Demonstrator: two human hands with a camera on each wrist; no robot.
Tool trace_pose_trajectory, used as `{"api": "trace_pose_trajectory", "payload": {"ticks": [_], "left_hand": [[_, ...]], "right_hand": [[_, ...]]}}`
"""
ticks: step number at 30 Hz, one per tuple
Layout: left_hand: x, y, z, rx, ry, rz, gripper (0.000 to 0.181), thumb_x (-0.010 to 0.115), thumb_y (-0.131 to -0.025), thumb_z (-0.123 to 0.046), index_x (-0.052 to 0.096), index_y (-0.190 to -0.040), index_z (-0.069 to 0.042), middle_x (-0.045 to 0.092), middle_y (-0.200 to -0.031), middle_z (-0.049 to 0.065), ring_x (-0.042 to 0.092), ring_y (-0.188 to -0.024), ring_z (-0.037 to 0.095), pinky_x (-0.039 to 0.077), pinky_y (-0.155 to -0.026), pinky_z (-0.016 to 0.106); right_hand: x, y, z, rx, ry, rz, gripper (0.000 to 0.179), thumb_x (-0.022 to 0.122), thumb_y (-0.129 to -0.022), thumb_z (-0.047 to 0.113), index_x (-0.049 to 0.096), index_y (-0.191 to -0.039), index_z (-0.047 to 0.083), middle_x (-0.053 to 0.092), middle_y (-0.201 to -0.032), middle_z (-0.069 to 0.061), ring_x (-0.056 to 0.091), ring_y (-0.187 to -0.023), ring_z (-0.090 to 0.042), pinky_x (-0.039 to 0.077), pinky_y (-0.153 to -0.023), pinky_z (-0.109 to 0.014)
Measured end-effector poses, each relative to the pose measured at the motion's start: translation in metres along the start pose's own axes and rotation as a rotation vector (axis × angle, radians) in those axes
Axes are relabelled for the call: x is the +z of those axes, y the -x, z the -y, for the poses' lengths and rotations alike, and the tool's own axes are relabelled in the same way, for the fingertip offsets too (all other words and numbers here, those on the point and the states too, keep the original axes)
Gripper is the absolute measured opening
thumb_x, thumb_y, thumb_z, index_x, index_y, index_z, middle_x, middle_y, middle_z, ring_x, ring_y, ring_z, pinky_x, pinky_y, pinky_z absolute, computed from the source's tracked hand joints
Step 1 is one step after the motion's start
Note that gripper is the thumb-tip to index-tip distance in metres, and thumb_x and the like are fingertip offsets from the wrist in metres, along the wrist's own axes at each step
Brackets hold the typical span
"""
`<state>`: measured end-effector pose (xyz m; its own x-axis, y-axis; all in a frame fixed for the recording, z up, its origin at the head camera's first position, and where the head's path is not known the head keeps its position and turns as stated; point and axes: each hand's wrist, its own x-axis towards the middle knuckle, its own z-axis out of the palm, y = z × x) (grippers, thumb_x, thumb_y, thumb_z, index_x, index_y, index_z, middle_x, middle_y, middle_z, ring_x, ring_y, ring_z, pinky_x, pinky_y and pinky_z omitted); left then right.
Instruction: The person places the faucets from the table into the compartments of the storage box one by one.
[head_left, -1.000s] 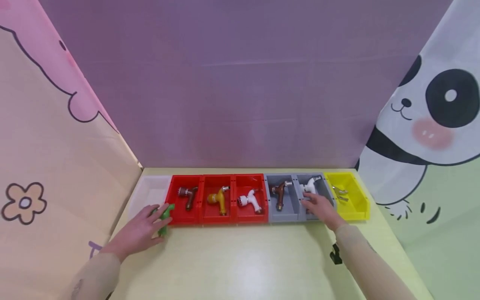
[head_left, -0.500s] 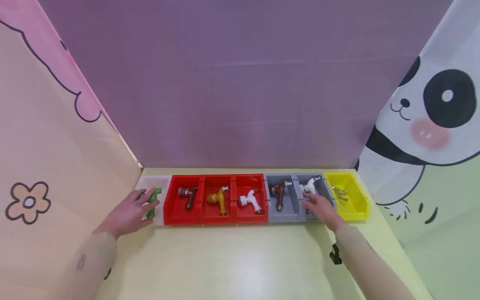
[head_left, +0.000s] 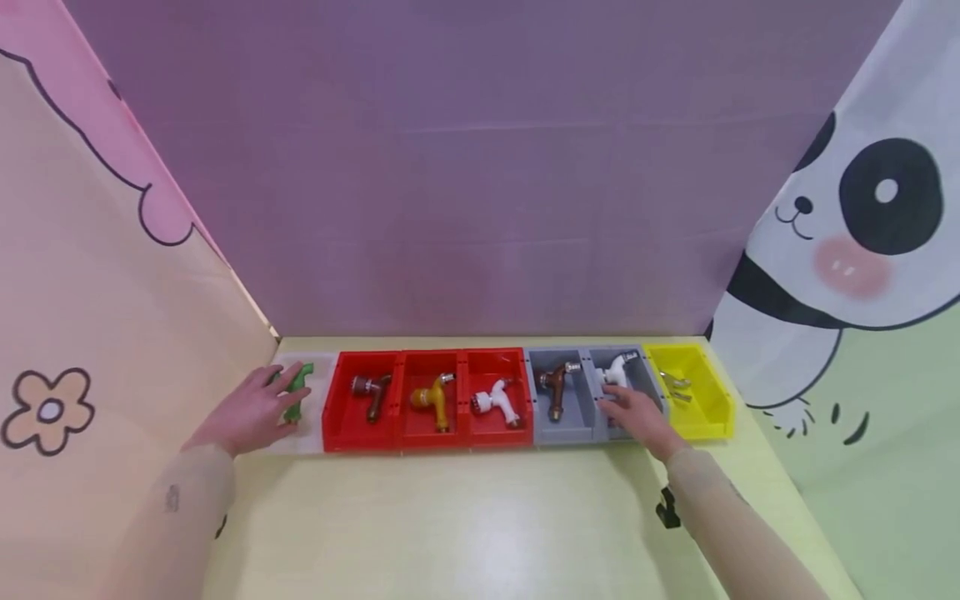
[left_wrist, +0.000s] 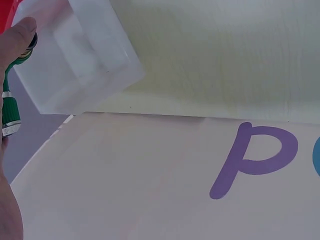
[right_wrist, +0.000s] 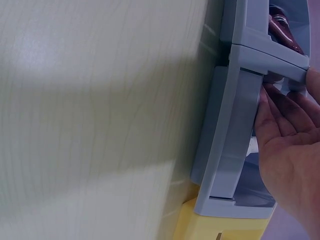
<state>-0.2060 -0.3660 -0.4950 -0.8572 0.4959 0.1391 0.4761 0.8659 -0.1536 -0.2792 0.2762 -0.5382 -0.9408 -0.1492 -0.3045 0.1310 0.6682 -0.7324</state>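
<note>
My left hand [head_left: 243, 408] holds a green faucet [head_left: 297, 392] over the translucent white bin [head_left: 322, 371] at the left end of the row. In the left wrist view the thumb [left_wrist: 19, 39] lies at the dark end of the green faucet [left_wrist: 10, 110], with the white bin [left_wrist: 95, 55] beside it. My right hand [head_left: 637, 417] rests at the right grey bin [head_left: 656, 387], its relaxed fingers reaching inside. There lies a white faucet [head_left: 617, 371], its lower part hidden by the hand. In the right wrist view the thumb [right_wrist: 313, 82] is at the bin's divider.
Three red bins [head_left: 363, 358] hold a brown faucet [head_left: 372, 396], a yellow faucet [head_left: 432, 402] and a white faucet [head_left: 497, 402]. The left grey bin [head_left: 570, 429] holds a reddish-brown faucet [head_left: 555, 390]. Small metal faucets [head_left: 675, 382] lie in the yellow bin [head_left: 705, 408]. Fabric walls surround the table [head_left: 450, 517].
My left hand has carried the green faucet left and away from me, from beside the first red bin to over the white bin. The right hand keeps its place.
</note>
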Motion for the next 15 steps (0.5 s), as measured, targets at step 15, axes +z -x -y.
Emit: {"api": "trace_pose_trajectory", "payload": {"ticks": [15], "left_hand": [[-0.0002,-0.0062,0.0019,-0.025,0.028,0.032,0.065,0.09,-0.077,-0.03,0.067,-0.135,-0.01,0.046,-0.153,0.025,0.042,-0.134,0.052,0.042,-0.107,0.066]], "right_hand": [[0.0002,0.0014,0.0023,0.004,0.014,-0.003,0.068,0.055,-0.104,0.048,0.041,-0.156,0.006,0.05,-0.15,-0.025,0.067,-0.11,-0.028,0.048,-0.106,-0.055]]}}
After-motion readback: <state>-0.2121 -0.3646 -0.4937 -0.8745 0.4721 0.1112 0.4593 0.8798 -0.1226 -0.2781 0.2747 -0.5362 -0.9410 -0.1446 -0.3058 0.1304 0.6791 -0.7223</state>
